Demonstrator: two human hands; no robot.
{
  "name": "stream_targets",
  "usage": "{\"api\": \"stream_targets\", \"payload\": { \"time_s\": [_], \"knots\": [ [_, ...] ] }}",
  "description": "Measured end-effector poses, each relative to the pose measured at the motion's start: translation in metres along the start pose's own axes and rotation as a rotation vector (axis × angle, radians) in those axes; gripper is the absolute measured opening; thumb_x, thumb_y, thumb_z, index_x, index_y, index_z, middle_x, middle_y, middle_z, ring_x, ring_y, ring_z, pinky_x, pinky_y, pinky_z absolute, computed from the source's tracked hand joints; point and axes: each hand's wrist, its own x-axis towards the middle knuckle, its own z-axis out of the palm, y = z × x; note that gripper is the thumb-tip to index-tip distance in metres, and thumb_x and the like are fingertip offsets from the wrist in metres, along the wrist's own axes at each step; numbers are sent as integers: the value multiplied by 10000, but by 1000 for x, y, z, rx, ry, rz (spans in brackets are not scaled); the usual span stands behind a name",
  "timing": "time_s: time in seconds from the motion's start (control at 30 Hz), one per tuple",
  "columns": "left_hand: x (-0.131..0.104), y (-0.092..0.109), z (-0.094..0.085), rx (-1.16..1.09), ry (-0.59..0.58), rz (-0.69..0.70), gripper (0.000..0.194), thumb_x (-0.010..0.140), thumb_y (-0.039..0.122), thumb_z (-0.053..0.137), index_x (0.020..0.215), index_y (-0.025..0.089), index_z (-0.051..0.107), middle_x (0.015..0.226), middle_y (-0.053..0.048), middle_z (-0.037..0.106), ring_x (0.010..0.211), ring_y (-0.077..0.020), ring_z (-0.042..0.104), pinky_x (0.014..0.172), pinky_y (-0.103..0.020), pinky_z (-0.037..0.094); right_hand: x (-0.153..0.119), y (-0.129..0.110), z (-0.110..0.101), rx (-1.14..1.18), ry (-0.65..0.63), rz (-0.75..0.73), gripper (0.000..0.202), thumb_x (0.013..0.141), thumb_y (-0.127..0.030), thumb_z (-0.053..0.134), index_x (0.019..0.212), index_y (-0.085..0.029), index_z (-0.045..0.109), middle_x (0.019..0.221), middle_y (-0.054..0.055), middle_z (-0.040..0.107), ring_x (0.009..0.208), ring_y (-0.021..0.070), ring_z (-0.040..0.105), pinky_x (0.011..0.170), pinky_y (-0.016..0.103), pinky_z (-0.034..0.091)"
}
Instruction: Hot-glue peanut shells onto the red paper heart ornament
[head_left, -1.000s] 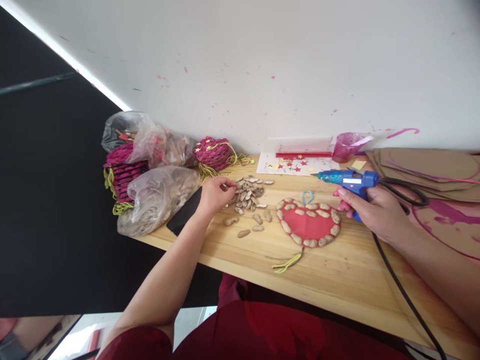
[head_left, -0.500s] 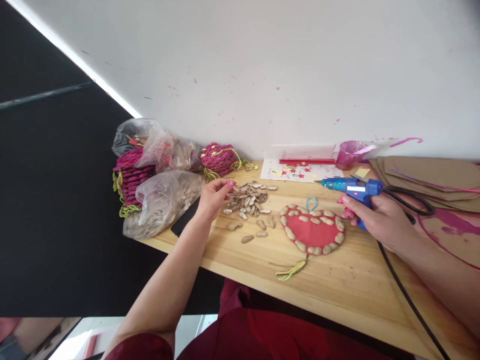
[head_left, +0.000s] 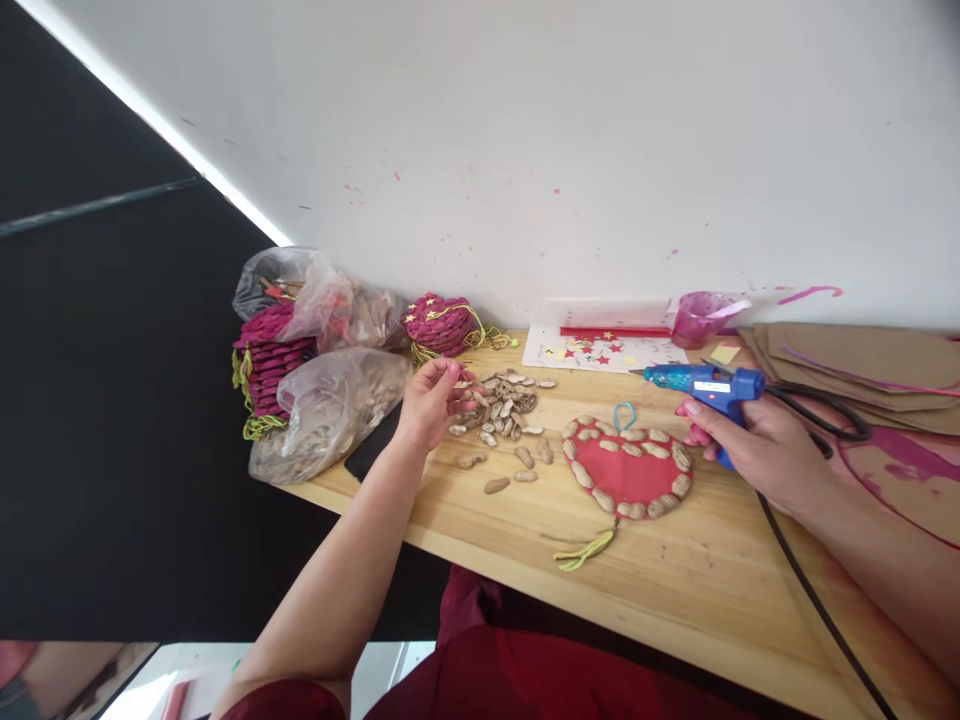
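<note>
My right hand grips a blue hot glue gun by its handle, the nozzle pointing left above the wood. Below the nozzle lies a red heart edged with peanuts in their shells, with a short second row of peanuts inside its top. It has a blue loop on top and a yellow-green tassel below. My left hand is at the left side of a pile of peanut shells, thumb and fingers drawn together. Whatever sits between those fingertips is too small to make out.
Plastic bags and dark pink braided pieces crowd the table's left end. Against the wall are a sheet with small stars and a pink cup. Brown cardboard shapes lie at right; the glue gun's black cord hangs over the front edge.
My left hand has turned a little at the peanut pile, its fingers now more curled. My right hand keeps the glue gun almost still. The whole view has shifted slightly.
</note>
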Motion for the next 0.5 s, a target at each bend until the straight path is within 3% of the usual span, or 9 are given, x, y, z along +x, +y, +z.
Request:
{"api": "stream_targets", "payload": {
  "time_s": [0.23,0.37,0.5],
  "knots": [
    [0,-1,5,-2,25,11,530,778,600,798,950,251,438,700,60,653,692,-188,759,531,-225,568,-3,-7,2,43,19,37,551,648,-750,793,730,-226,646,590,26,645,504,182,565,445,312,490],
    [0,1,6,-56,68,-28,385,873,464,767,982,236,477,702,44,680,628,-152,733,557,-222,580,-3,-8,2,26,6,39,521,673,-715,794,729,-221,640,595,28,648,510,181,570,452,306,498],
    [0,5,8,-141,41,-134,220,914,271,741,1053,133,641,810,-55,748,690,-129,731,693,-240,621,-1,-6,1,-8,10,4,539,694,-740,752,736,-214,640,599,32,653,501,175,577,451,299,510]
  ]
}}
